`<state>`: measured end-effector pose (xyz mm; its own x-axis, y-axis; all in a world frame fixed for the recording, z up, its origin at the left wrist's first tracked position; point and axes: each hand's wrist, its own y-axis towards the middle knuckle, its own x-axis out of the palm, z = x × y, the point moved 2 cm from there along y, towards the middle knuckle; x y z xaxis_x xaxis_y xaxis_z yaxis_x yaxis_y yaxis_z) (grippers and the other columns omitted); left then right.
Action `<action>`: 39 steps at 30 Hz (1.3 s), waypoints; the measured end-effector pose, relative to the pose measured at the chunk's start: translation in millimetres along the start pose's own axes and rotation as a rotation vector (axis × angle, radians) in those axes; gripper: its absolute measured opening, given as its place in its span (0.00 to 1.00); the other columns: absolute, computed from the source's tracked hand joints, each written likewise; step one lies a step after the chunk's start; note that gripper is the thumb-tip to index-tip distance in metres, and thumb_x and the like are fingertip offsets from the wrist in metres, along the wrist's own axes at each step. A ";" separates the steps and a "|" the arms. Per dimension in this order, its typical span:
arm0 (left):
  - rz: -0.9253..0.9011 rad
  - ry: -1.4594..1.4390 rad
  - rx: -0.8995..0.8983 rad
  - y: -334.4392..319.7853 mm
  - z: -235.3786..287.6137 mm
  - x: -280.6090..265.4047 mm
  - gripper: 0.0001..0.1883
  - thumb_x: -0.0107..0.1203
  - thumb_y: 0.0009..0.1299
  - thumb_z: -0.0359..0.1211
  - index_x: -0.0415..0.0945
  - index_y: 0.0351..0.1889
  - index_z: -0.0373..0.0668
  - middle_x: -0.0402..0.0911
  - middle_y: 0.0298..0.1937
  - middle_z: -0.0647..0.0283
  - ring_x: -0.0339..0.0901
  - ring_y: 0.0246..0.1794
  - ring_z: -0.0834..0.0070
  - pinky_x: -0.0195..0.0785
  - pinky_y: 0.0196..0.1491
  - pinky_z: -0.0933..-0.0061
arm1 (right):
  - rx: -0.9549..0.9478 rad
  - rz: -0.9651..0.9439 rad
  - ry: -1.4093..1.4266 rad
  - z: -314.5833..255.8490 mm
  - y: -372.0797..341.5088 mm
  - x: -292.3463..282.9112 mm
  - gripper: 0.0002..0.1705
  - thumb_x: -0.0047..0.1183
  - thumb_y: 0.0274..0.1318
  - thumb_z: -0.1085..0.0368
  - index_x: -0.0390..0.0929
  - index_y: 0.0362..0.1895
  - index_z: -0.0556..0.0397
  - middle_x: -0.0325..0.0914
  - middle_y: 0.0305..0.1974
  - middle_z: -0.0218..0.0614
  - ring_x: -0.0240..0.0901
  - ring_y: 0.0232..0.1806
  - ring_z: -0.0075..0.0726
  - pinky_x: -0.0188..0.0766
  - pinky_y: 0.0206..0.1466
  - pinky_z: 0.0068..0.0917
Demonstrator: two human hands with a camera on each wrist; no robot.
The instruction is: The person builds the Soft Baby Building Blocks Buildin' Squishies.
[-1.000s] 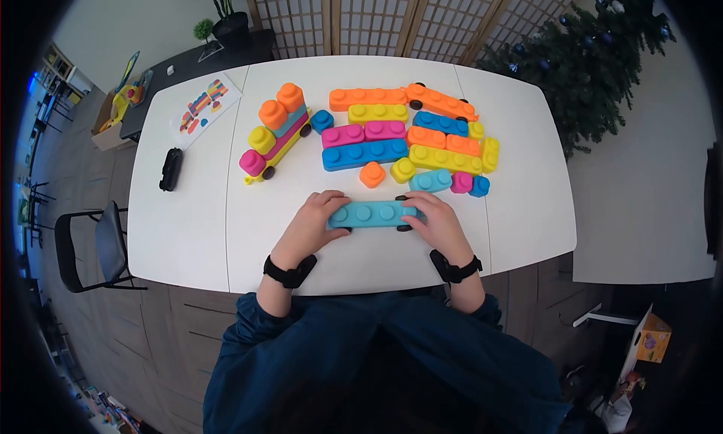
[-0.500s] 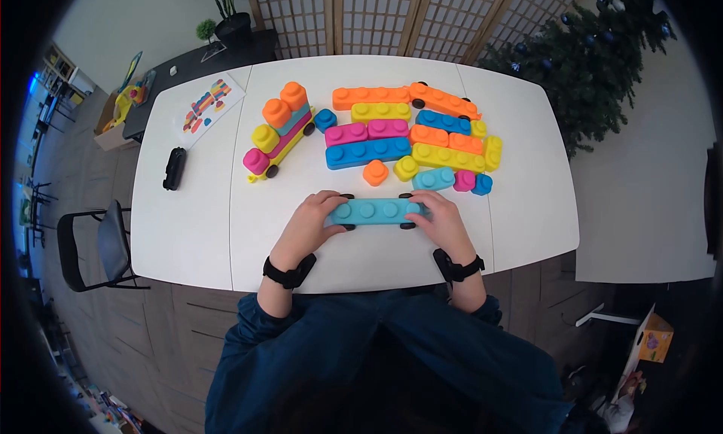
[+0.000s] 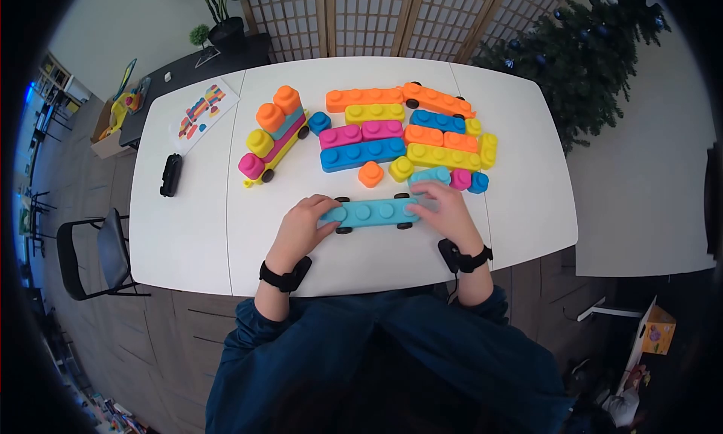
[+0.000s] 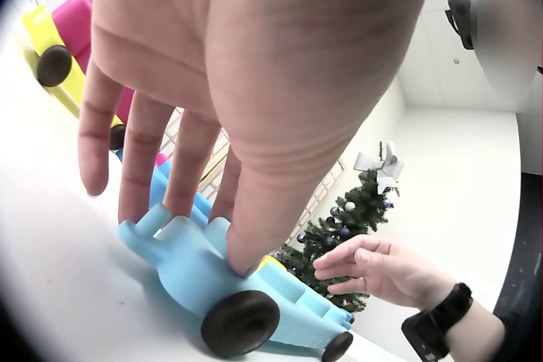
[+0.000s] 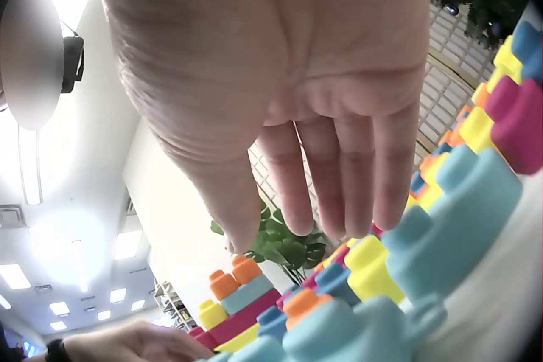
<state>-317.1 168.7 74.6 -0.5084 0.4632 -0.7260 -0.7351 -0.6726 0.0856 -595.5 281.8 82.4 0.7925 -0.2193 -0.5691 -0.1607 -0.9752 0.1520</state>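
Observation:
A light blue wheeled block base (image 3: 374, 213) with a row of studs on top stands on the table in front of the person, black wheels down. My left hand (image 3: 305, 225) pinches its left end, thumb on the near side and fingers on the far side, as the left wrist view shows. Above the right end hovers my right hand (image 3: 454, 216), its fingers extended and holding nothing; a gap shows between it and the base in the left wrist view. Just beyond that hand lies a light blue brick (image 5: 454, 222), partly covered by it in the head view.
Left of centre, a yellow wheeled base (image 3: 282, 159) carries stacked pink, yellow, light blue and orange bricks. Behind the hands lie several loose bricks, including a long blue brick (image 3: 363, 155), and an orange wheeled base (image 3: 438, 100). A printed sheet (image 3: 202, 114) and black case (image 3: 171, 175) lie left.
My right hand has let go of the base's right end and lifted slightly up and right. My left hand keeps its hold, and the base stays in nearly the same place.

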 end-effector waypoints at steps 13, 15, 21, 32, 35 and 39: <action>0.026 0.051 -0.044 -0.2 1.4 2.0 0.18 0.68 0.61 0.30 0.81 0.50 0.46 0.84 0.50 0.61 0.82 0.49 0.58 0.77 0.53 0.62 | -0.171 0.094 -0.334 -7.7 141.4 -49.9 0.15 0.65 0.58 0.59 0.84 0.43 0.55 0.84 0.42 0.39 0.80 0.47 0.49 0.76 0.52 0.38; 0.024 0.055 -0.044 0.1 1.2 2.1 0.18 0.68 0.61 0.30 0.81 0.50 0.46 0.84 0.50 0.61 0.82 0.49 0.57 0.76 0.53 0.62 | -0.221 0.105 -0.417 16.2 176.9 -41.6 0.14 0.64 0.58 0.58 0.85 0.43 0.53 0.84 0.42 0.38 0.80 0.47 0.49 0.75 0.52 0.40; 0.036 0.055 -0.058 -0.8 -1.2 2.6 0.15 0.67 0.63 0.33 0.82 0.48 0.49 0.84 0.48 0.64 0.82 0.46 0.59 0.77 0.49 0.61 | -0.158 0.050 -0.712 58.3 231.1 -9.3 0.14 0.62 0.57 0.57 0.86 0.46 0.47 0.83 0.46 0.35 0.79 0.52 0.46 0.74 0.55 0.49; 0.006 0.055 -0.060 0.3 3.4 -0.2 0.18 0.68 0.61 0.29 0.81 0.50 0.46 0.84 0.50 0.61 0.82 0.51 0.57 0.76 0.54 0.61 | -0.188 0.126 -0.673 42.0 223.4 -13.1 0.13 0.62 0.57 0.61 0.82 0.46 0.49 0.80 0.47 0.36 0.77 0.52 0.47 0.74 0.54 0.47; 0.006 0.055 -0.042 0.0 -0.1 1.3 0.19 0.68 0.63 0.32 0.80 0.52 0.45 0.84 0.51 0.60 0.81 0.52 0.56 0.76 0.53 0.61 | -0.229 0.207 -0.589 14.9 198.3 -31.9 0.14 0.61 0.59 0.61 0.80 0.47 0.52 0.79 0.48 0.37 0.77 0.51 0.48 0.76 0.54 0.41; 0.073 -0.016 -0.033 -1.6 -3.1 -7.4 0.29 0.70 0.64 0.34 0.74 0.63 0.41 0.82 0.57 0.54 0.80 0.55 0.58 0.74 0.56 0.63 | -0.355 0.280 -0.460 -26.6 138.4 -49.6 0.15 0.62 0.60 0.62 0.78 0.48 0.55 0.79 0.49 0.39 0.77 0.51 0.49 0.76 0.53 0.37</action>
<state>-310.8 164.6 77.8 -0.5679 0.4211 -0.7073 -0.6805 -0.7236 0.1155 -641.4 158.5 153.2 0.4025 -0.5314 -0.7454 -0.0577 -0.8273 0.5587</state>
